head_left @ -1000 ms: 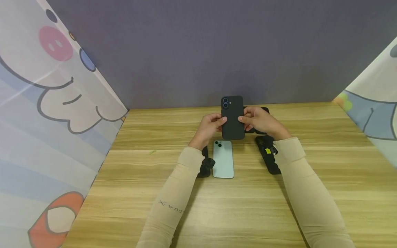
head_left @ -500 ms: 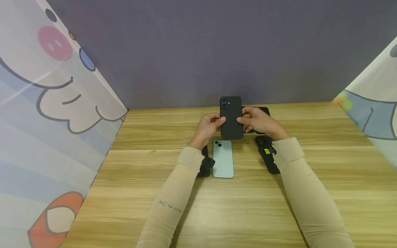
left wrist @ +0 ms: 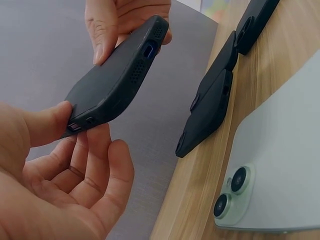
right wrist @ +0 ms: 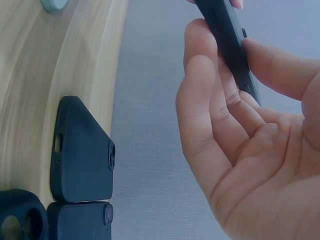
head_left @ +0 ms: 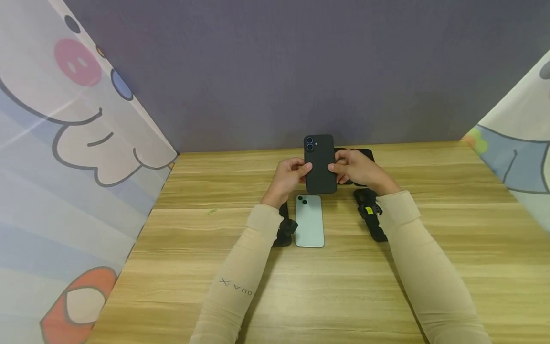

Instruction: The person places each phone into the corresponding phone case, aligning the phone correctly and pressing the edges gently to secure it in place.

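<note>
Both hands hold up a phone in a black case [head_left: 321, 165] over the far part of the table, its back with two lenses facing me. My left hand [head_left: 287, 177] pinches the left edge, thumb on the back. On the opposite edge, my right hand [head_left: 361, 169] pinches it the same way. In the left wrist view, blue shows through the port opening of the held cased phone [left wrist: 112, 75]. Below the hands a pale green phone [head_left: 309, 222] lies back up on the table.
Two black phone cases [right wrist: 82, 155] lie side by side behind the right hand. Another black case [head_left: 373, 227] lies near the right wrist, and a black item [head_left: 281, 240] is partly hidden under the left wrist. A grey panel [head_left: 275, 71] stands behind the wooden table [head_left: 206, 263].
The hands and the cased phone have shifted very slightly left in the head view. Both grips look the same, and the things on the table have stayed put.
</note>
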### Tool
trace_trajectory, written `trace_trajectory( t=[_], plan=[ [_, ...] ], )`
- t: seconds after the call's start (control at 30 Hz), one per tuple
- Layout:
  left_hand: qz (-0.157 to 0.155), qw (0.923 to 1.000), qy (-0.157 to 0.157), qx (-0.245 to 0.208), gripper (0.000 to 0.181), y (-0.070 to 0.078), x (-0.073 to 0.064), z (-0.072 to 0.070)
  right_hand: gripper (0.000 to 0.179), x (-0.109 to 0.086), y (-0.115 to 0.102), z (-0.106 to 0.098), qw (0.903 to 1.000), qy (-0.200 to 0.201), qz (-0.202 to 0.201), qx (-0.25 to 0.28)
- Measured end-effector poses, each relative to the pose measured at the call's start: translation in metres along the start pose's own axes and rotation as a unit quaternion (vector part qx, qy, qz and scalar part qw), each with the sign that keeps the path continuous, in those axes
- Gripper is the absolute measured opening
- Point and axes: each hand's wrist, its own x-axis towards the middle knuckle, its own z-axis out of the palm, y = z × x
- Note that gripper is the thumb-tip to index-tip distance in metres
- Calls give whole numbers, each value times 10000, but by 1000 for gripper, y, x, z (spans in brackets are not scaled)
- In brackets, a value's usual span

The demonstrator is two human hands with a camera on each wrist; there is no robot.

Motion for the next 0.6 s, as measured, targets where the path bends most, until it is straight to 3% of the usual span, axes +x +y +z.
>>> trace_trajectory(
  t=[0.6],
  plan=[
    [-76, 9997, 36, 221, 22, 2, 0, -6, 26, 4, -1, 9, 9996, 236, 41, -120]
  ],
)
